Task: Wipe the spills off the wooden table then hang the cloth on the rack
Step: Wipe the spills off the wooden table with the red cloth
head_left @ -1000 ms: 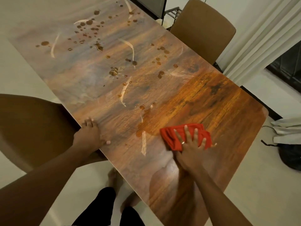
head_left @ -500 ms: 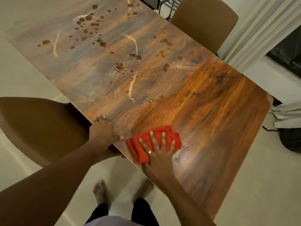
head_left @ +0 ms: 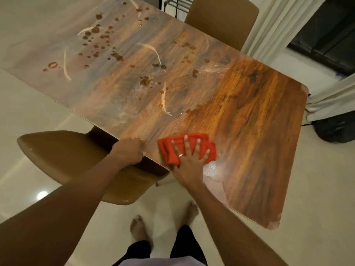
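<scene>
Directly under right hand (head_left: 189, 162): cloth (head_left: 173, 148).

One head-worn view looks steeply down, close over the table's (head_left: 249, 116) near edge (wide-angle).

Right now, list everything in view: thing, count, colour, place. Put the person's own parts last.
table: one, brown wood, centre of view.
spills: many brown drops and pale streaks, far half of the table.
wet patch: one, shiny, just right of the cloth.
cloth: one, red, folded, at the near table edge.
chairs: two, tan; one at the near left side, one at the far side.
rack: one, dark metal, behind the table, partly seen.
curtains: white, right.
bag: one, black, on the floor, right.
left hand: grips the table edge.
right hand: flat on the cloth, ring on.
feet: two, bare, on the floor.
</scene>
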